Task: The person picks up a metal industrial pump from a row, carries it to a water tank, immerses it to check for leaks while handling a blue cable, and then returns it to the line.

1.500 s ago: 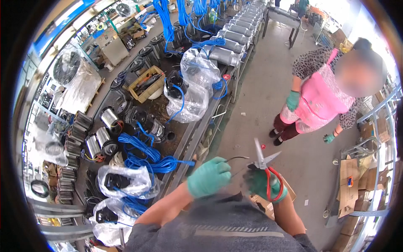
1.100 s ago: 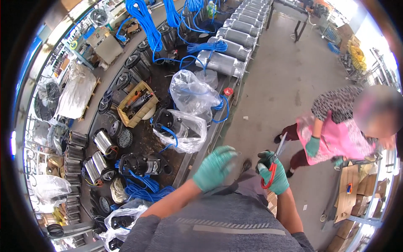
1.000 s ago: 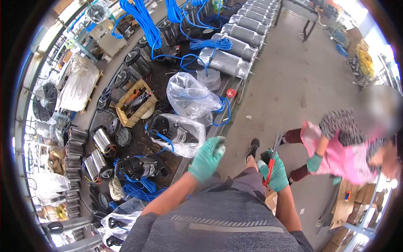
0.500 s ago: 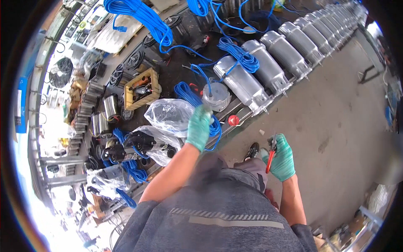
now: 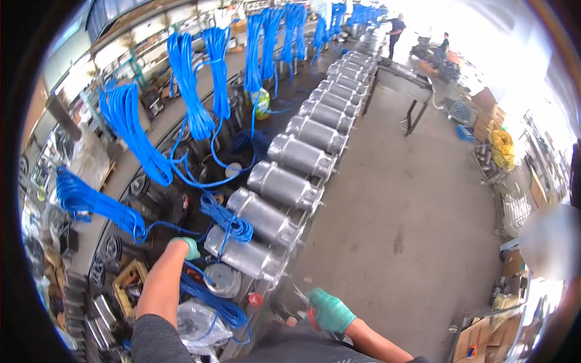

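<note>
My left hand (image 5: 189,248), in a green glove, reaches over the bench beside a blue cable; its fingers are partly hidden, so I cannot tell whether it grips anything. Close to it stands a round grey metal cap (image 5: 223,281) with a blue cable entering its top. A coil of blue cable (image 5: 227,221) lies across the nearest silver motor housings (image 5: 245,255). My right hand (image 5: 331,311), also gloved in green, is closed around red-handled pliers (image 5: 312,319) above the floor, their jaws pointing towards the bench.
A clear plastic bag (image 5: 200,327), a red knob (image 5: 255,299) and a yellow crate (image 5: 124,300) sit near the left arm. Large blue cable bundles (image 5: 136,133) hang along the bench. Silver housings run far back in a row. Two people, one standing (image 5: 396,31), are far off.
The view has swung up and along the bench, showing the far row and background. My left hand has moved from above the bag and cap to their far side. The right hand still holds the pliers.
</note>
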The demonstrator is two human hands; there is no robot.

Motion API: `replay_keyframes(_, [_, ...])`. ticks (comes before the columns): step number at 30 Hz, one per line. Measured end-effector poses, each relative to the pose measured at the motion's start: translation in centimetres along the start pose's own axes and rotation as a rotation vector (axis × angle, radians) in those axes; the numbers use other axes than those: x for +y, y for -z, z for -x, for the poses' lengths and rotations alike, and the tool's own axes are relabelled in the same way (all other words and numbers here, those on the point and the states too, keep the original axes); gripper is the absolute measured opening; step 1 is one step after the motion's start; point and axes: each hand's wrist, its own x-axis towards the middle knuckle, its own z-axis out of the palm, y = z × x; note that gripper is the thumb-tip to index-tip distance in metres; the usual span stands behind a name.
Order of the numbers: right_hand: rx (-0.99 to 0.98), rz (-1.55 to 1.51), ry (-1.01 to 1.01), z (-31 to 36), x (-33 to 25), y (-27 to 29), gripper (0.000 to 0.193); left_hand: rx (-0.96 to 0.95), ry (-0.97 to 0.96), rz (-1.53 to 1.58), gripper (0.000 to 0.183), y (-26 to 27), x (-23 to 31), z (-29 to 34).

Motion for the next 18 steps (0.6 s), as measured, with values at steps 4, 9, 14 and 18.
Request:
replay_keyframes(4, [0.125,-0.004,-0.046,2.3,0.7,-0.6,0.022,-0.041,-0.071,0.208,0.059,-1.1,2.0,-6.7])
replay_keyframes(9, [0.183,-0.058,-0.113,2.5,0.6,-1.8,0.018,0.149,-0.078,0.355,0.054,-6.8,1.9,-13.8])
replay_keyframes(14, [0.088,-0.103,-0.009,0.0,0.4,-2.0,0.016,0.415,0.251,0.637,0.064,-8.9,2.5,-12.6])
replay_keyframes(18, [0.065,0.069,0.117,-3.3,0.7,-1.8,0.016,0.566,0.244,0.691,0.076,-6.7,3.8,-5.9])
